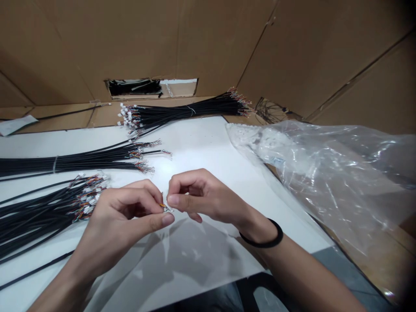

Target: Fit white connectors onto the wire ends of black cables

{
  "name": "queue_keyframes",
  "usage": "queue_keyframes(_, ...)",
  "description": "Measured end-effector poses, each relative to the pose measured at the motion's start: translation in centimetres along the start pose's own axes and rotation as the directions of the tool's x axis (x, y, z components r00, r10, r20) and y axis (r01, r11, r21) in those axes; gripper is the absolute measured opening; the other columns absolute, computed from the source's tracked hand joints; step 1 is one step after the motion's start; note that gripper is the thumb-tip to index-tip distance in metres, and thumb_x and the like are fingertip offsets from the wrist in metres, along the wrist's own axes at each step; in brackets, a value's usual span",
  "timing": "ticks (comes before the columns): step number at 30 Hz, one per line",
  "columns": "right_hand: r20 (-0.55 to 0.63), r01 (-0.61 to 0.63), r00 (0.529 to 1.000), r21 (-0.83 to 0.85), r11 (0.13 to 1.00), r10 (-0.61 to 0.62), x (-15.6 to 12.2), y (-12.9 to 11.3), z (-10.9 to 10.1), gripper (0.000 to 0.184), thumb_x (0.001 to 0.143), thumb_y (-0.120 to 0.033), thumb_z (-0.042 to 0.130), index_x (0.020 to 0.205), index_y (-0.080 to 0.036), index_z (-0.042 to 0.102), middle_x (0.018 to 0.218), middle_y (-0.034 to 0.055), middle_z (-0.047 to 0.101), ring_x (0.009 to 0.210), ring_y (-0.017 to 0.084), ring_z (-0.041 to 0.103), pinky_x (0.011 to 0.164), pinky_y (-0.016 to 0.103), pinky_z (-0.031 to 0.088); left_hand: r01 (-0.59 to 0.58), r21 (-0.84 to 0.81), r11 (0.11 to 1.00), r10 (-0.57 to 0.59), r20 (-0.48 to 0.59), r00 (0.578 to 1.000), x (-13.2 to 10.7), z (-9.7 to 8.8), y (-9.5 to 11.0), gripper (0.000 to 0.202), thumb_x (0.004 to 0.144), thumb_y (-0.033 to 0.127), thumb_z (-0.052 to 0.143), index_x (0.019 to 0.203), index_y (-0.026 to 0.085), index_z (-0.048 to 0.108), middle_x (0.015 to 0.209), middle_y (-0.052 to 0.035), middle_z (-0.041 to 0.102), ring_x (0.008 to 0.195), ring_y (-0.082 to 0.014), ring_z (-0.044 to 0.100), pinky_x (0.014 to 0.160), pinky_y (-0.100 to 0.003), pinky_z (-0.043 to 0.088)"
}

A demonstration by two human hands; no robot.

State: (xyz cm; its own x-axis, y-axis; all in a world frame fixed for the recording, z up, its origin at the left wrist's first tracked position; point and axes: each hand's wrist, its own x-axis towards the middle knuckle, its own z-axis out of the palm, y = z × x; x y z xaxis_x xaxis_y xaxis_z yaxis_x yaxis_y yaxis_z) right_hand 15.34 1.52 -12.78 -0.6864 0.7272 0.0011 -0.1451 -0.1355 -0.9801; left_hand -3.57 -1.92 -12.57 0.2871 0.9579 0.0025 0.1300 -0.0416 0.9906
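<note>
Thin coloured wires [166, 208], orange and pale ones among them, stick out between my two hands at the middle of the white table. My left hand [130, 212] pinches them between thumb and forefinger. From the right, my right hand [198, 195] closes thumb and forefinger on the wire tips; the exact contact is too small to make out. A black cable [39, 269] runs up from the lower left and disappears behind my left wrist. Left of my left hand lies a bundle of black cables [39, 212] with white connectors and coloured wires at their ends.
Another tied cable bundle [65, 164] with bare wire ends lies behind. A third tied bundle [175, 112] rests at the back, against a cardboard wall [146, 43] with a cut-out slot. Clear plastic sheeting [325, 160] covers the right side. White paper [17, 125] lies far left.
</note>
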Motion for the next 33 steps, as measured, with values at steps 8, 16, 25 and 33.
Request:
queue_keyframes(8,-0.083,0.105,0.988,-0.245,0.964,-0.129,-0.33,-0.42,0.55,0.030,0.081,-0.038,0.071,0.067,-0.013,0.059,0.059,-0.0036,0.048,0.054,0.007,0.042,0.046,0.019,0.032,0.020,-0.091,0.996,-0.020,0.002,1.000,-0.06,0.16,-0.14,0.019,0.070,0.016,0.077,0.055,0.018,0.066,0.068,0.0008,0.059,0.060,-0.0090,0.053,0.051,-0.020,0.040)
queue_keyframes(16,-0.092,0.115,0.984,-0.332,0.936,-0.154,-0.50,-0.36,0.88,0.032,0.082,-0.037,0.070,0.065,-0.014,0.057,0.061,-0.0023,0.048,0.056,0.008,0.041,0.048,0.020,0.033,0.023,-0.055,0.998,-0.022,0.026,0.999,-0.01,0.08,-0.33,0.019,0.073,0.019,0.076,0.057,0.018,0.065,0.068,0.0014,0.060,0.063,-0.0089,0.054,0.054,-0.020,0.040)
queue_keyframes(25,-0.079,0.085,0.990,-0.318,0.944,-0.116,-0.18,-0.19,0.29,0.028,0.082,-0.033,0.070,0.066,-0.012,0.059,0.060,-0.0026,0.048,0.056,0.007,0.041,0.047,0.019,0.032,0.016,-0.077,0.997,-0.014,0.021,1.000,0.22,0.00,-0.43,0.019,0.072,0.017,0.076,0.057,0.018,0.065,0.067,0.0017,0.060,0.061,-0.0078,0.053,0.052,-0.018,0.040)
queue_keyframes(33,0.071,0.470,0.841,-0.588,0.659,-0.536,-0.21,0.02,0.13,0.014,0.083,-0.014,0.065,0.096,-0.012,0.069,0.084,0.0074,0.064,0.070,0.011,0.056,0.050,0.019,0.047,0.076,-0.264,0.961,-0.058,0.075,0.995,0.54,-0.35,-0.43,0.019,0.071,0.019,0.077,0.056,0.015,0.066,0.067,0.0013,0.060,0.045,-0.0032,0.043,0.038,-0.016,0.030)
